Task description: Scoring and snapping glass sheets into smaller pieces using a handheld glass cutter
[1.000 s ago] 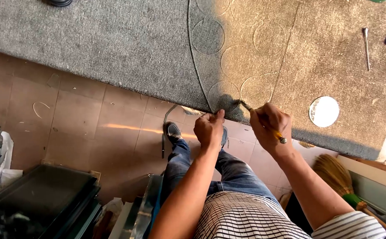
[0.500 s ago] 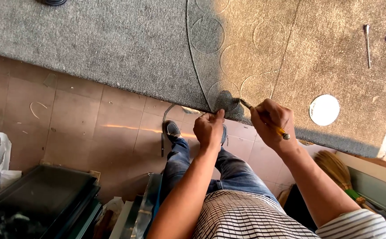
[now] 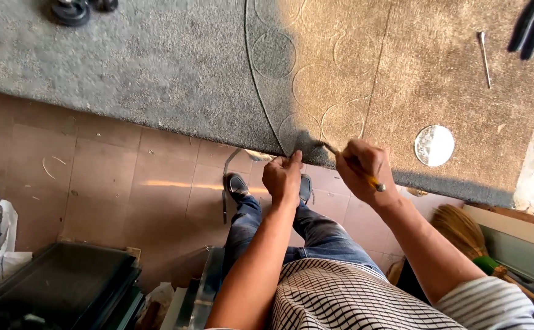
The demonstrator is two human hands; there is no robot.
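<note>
R hand (image 3: 362, 166) is fisted on a yellow-handled glass cutter (image 3: 351, 166), tip at the near edge of the carpet-covered table (image 3: 157, 73). Vs 1 s ago the hand sits slightly lower and nearer the edge; tip stays at the end of the curved score line (image 3: 256, 79). L hand (image 3: 283, 177) unchanged, fingers together, tips pressed at the table edge beside the score, gripping nothing. Glass sheet itself barely discernible. Judgement: cut at its run-out, near complete. Round glass disc (image 3: 434, 145) lies apart to the right.
</note>
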